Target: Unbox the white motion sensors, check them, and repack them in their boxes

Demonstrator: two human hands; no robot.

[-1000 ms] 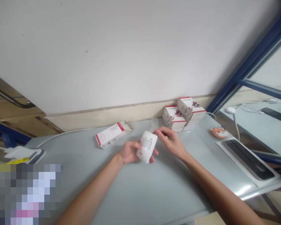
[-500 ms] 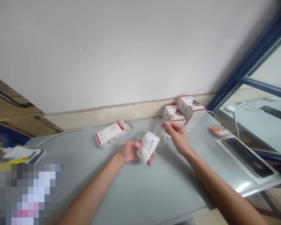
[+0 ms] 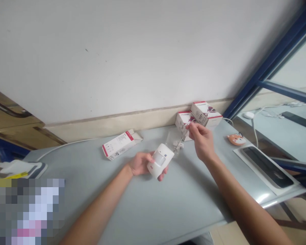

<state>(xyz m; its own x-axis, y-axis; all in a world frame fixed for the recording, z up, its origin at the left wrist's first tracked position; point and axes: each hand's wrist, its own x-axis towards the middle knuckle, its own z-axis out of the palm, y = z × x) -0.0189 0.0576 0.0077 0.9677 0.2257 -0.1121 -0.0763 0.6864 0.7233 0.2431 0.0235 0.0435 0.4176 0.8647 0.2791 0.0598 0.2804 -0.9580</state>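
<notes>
Two bare hands over a pale grey table [image 3: 153, 207], seen from the head camera, looking forward and down.

Left hand [image 3: 141, 164]: curled closed around a white plastic motion sensor [image 3: 160, 160], which sits near the middle of the table. Fingers wrap behind the casing; the thumb lies across its front. The sensor's long axis tilts, lower end toward the person, upper end up and to the right.

Right hand [image 3: 201, 141]: narrow pinch on a thin metal shaft [image 3: 179, 144], likely a small screwdriver, though the frame doesn't settle it. Fingertips point down and left; the tip ends at the sensor's upper right corner, and whether they touch is hard to tell. The wrist is raised, the forearm coming in from the lower right. The left hand is the nearer to the sensor, holding it.

Just behind the shaft, a clear plastic bag [image 3: 172, 144] with small white parts. Farther back, two stacked cardboard boxes [image 3: 205, 113] against the wall; to the left, an opened flat carton [image 3: 121, 144]. On the right, a fox-shaped orange trinket [image 3: 236, 139] and a dark tablet [image 3: 266, 166] on white backing
</notes>
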